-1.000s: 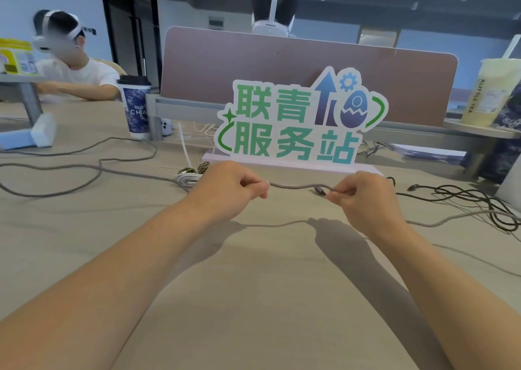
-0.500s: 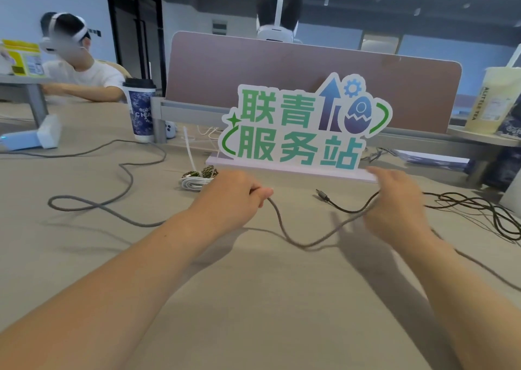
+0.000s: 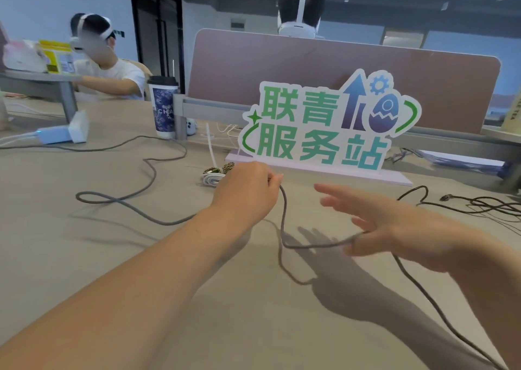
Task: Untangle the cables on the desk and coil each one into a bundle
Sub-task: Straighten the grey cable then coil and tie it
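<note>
Head view. Left hand, just left of frame centre, is closed with thumb and fingertips pinched on the grey cable. From the pinch the cable drops toward 6 o'clock, bends, and runs toward 3 o'clock across the lower fingers of the right hand. That hand is spread wide, fingers extended toward 9 o'clock, gripping nothing; the cable merely drapes over it, then trails to 5 o'clock, off the frame's lower right. Behind the left forearm the same cable appears to wander over the desk toward 9 o'clock in loose loops. A thin black cable tangle lies at 3 o'clock, well apart; a white coiled bundle sits just beyond the left hand, before the sign.

Step in hand, as judged: forming the first loop of a coil. The next move calls for the right hand to close on the draped section and carry it to the left-hand pinch, with slack kept so the loop lies flat.
</note>
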Demonstrator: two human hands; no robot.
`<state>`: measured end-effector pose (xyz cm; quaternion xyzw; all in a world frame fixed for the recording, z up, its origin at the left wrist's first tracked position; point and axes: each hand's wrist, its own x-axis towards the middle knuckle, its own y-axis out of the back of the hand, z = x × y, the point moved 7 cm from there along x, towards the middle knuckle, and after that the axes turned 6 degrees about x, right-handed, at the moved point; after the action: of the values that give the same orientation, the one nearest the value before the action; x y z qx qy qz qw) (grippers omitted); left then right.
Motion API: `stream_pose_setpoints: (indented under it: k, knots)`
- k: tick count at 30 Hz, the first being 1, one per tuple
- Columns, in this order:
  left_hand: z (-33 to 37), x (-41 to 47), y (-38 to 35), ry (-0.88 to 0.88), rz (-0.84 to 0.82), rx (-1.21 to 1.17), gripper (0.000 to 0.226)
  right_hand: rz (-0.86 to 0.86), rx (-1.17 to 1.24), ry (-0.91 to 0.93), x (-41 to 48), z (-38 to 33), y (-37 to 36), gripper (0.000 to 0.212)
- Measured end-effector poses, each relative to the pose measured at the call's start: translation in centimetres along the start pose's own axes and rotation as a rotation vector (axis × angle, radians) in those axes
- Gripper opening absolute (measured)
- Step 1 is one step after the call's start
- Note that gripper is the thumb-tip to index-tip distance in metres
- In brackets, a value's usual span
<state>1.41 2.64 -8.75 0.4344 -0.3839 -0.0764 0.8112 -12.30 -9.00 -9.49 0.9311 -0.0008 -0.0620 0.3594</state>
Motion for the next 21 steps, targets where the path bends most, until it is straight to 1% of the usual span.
stream_pose_setpoints:
  k: [1, 2, 3, 4, 5, 6, 7, 8, 9, 10, 11, 12, 13, 14, 15, 16, 17, 18, 19, 20, 21]
  knots:
    - [0.2, -0.1, -0.4, 0.008, -0.013, -0.027, 0.043, 0.041, 0.223, 0.079, 0.3, -0.7, 0.0, 0.087]
    - [0.3, -0.2, -0.8, 0.017, -0.029, -0.057, 0.041, 0.058, 0.382, 0.13, 0.6, -1.0, -0.1, 0.088]
    - [0.4, -0.4, -1.1, 0.026, -0.052, -0.091, 0.037, 0.031, 0.489, 0.172, 0.8, -1.4, -0.6, 0.09]
    - [0.6, -0.5, -1.3, 0.027, -0.073, -0.125, 0.031, -0.041, 0.597, 0.207, 0.9, -1.8, -1.5, 0.091]
    - [0.8, -0.6, -1.4, 0.023, -0.087, -0.156, 0.026, -0.113, 0.696, 0.208, 0.9, -2.3, -2.4, 0.09]
    - [0.8, -0.6, -1.4, 0.028, -0.098, -0.179, 0.025, -0.121, 0.773, 0.175, 1.1, -2.4, -2.8, 0.088]
    - [0.7, -0.6, -1.4, 0.054, -0.108, -0.2, 0.027, -0.034, 0.767, 0.108, 1.3, -2.0, -3.0, 0.085]
    - [0.6, -0.7, -1.3, 0.099, -0.126, -0.247, 0.031, 0.136, 0.675, 0.018, 1.6, -0.9, -2.7, 0.081]
    - [0.5, -0.7, -1.7, 0.163, -0.171, -0.347, 0.034, 0.334, 0.485, -0.075, 1.7, 0.1, -2.2, 0.077]
    - [0.5, -1.0, -2.2, 0.247, -0.25, -0.533, 0.034, 0.48, 0.29, -0.146, 1.6, 0.5, -1.8, 0.072]
    - [0.8, -1.3, -2.8, 0.332, -0.339, -0.756, 0.032, 0.547, 0.167, -0.159, 1.7, 0.5, -2.0, 0.07]
    - [1.3, -1.6, -3.0, 0.388, -0.406, -0.944, 0.03, 0.549, 0.142, -0.144, 2.2, 0.9, -2.4, 0.067]
    - [1.7, -1.7, -3.0, 0.39, -0.447, -1.039, 0.028, 0.526, 0.177, -0.123, 2.6, 1.3, -2.8, 0.059]
    - [1.8, -1.5, -2.9, 0.357, -0.46, -1.022, 0.028, 0.515, 0.245, -0.105, 2.8, 1.5, -2.8, 0.045]
    - [1.8, -1.4, -2.8, 0.314, -0.464, -0.941, 0.028, 0.533, 0.321, -0.095, 2.8, 1.8, -2.3, 0.029]
    - [1.6, -1.3, -2.5, 0.274, -0.46, -0.863, 0.028, 0.57, 0.38, -0.096, 2.6, 2.2, -1.6, 0.021]
    - [1.6, -1.3, -2.2, 0.259, -0.47, -0.843, 0.027, 0.617, 0.399, -0.096, 2.3, 2.5, -0.6, 0.018]
    - [1.6, -1.2, -2.2, 0.263, -0.497, -0.879, 0.026, 0.672, 0.381, -0.095, 2.0, 2.7, 0.5, 0.018]
    - [1.7, -1.3, -2.2, 0.26, -0.526, -0.922, 0.026, 0.709, 0.365, -0.09, 1.7, 2.8, 1.4, 0.024]
    - [1.9, -1.4, -2.1, 0.244, -0.545, -0.944, 0.025, 0.686, 0.381, -0.075, 1.7, 2.8, 1.8, 0.031]
    - [2.1, -1.5, -2.2, 0.218, -0.557, -0.942, 0.026, 0.615, 0.44, -0.041, 2.0, 2.7, 1.6, 0.038]
